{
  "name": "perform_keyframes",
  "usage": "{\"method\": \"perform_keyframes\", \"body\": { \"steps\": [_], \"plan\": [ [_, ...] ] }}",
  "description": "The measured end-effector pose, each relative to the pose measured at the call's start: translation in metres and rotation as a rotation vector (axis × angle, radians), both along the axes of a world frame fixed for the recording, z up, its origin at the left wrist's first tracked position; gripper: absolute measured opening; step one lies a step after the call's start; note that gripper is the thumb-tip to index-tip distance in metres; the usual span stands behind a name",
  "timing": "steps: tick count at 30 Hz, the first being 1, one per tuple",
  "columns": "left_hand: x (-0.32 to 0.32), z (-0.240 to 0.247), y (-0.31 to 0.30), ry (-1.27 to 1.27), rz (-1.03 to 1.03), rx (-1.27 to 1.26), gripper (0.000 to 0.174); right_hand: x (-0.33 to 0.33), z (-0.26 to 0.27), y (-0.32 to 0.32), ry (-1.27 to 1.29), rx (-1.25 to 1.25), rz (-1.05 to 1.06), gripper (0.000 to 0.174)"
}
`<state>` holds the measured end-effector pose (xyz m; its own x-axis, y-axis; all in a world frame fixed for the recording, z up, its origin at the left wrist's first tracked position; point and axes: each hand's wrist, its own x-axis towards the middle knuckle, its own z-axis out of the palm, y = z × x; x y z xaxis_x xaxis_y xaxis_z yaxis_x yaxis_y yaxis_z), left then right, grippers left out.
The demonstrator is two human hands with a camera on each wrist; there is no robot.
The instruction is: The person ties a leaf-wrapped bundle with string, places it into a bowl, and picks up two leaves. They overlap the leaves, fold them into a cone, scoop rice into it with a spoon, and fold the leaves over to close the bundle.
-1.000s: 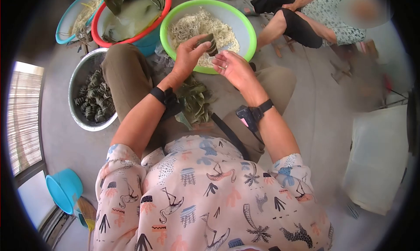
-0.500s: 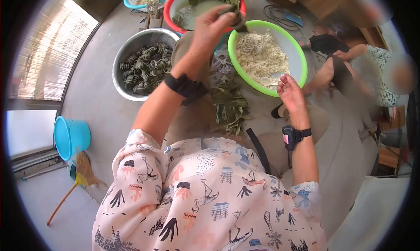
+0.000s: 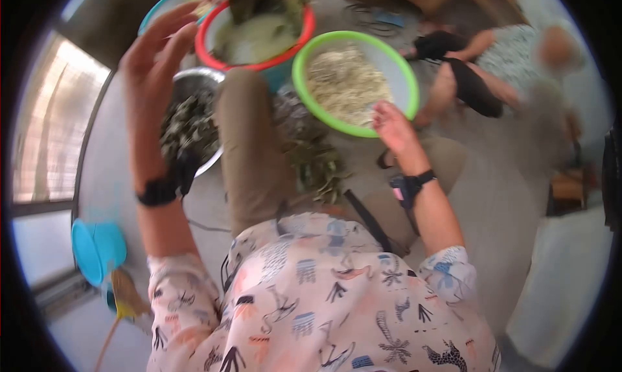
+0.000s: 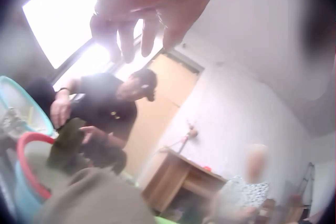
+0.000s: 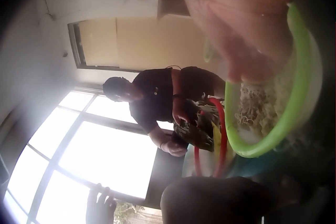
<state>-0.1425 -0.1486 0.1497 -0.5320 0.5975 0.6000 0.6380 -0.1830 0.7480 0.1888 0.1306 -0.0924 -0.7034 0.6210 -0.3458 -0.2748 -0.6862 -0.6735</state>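
Note:
My left hand (image 3: 152,58) is raised at the far left, overlapping the metal basin (image 3: 207,169) of string-tied leaf dumplings (image 3: 191,122). Its fingers spread loosely in the left wrist view, with nothing in them. On the right, my right hand (image 3: 396,131) reaches over the near rim of the green-rimmed basin (image 3: 300,92), which holds pale rice (image 3: 343,87). Its fingers bend down toward the rice, a small pale thing at their tips; blur hides their grip, so I cannot tell whether they hold it.
A red-rimmed tub (image 3: 308,32) of cloudy water and leaves stands behind my knee. Beyond it, a person (image 4: 113,103) handles a broad leaf (image 4: 65,142). More leaves (image 3: 317,171) lie between my legs. Another person (image 3: 512,58) sits to the right. A blue bucket (image 3: 97,249) stands left.
My left hand has swung left from the green-rimmed basin, past the red tub; the dark leaf bundle it held is out of it. My right hand has parted from it and moved to the near rim.

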Motion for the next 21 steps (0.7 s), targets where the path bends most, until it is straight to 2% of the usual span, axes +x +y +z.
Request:
{"method": "perform_keyframes", "body": {
  "steps": [1, 2, 3, 4, 6, 8, 11, 21],
  "plan": [
    [0.015, 0.020, 0.000, 0.147, 0.039, -0.094, 0.031, -0.001, 0.006, -0.005, -0.041, 0.002, -0.025, 0.012],
    [0.030, 0.039, 0.000, 0.320, 0.008, -0.086, 0.036, -0.005, 0.013, -0.012, -0.072, 0.004, -0.067, 0.012],
    [0.043, 0.055, -0.001, 0.438, -0.008, -0.069, 0.045, -0.005, 0.008, -0.010, -0.048, 0.035, -0.042, 0.013],
    [0.054, 0.065, -0.001, 0.463, -0.076, 0.061, 0.046, -0.005, 0.014, -0.013, -0.043, 0.064, -0.017, 0.013],
    [0.072, 0.062, 0.026, 0.459, -0.184, 0.258, 0.048, -0.002, 0.014, -0.013, -0.062, 0.090, -0.020, 0.014],
    [0.070, 0.066, 0.039, 0.437, -0.203, 0.315, 0.049, -0.007, 0.026, -0.017, -0.068, 0.081, -0.018, 0.013],
    [0.088, 0.083, 0.050, 0.439, -0.208, 0.364, 0.051, -0.005, 0.026, -0.019, -0.081, 0.063, -0.050, 0.014],
    [0.097, 0.069, 0.045, 0.445, -0.209, 0.449, 0.057, 0.005, 0.017, -0.018, -0.075, 0.016, -0.090, 0.015]
  ]
}}
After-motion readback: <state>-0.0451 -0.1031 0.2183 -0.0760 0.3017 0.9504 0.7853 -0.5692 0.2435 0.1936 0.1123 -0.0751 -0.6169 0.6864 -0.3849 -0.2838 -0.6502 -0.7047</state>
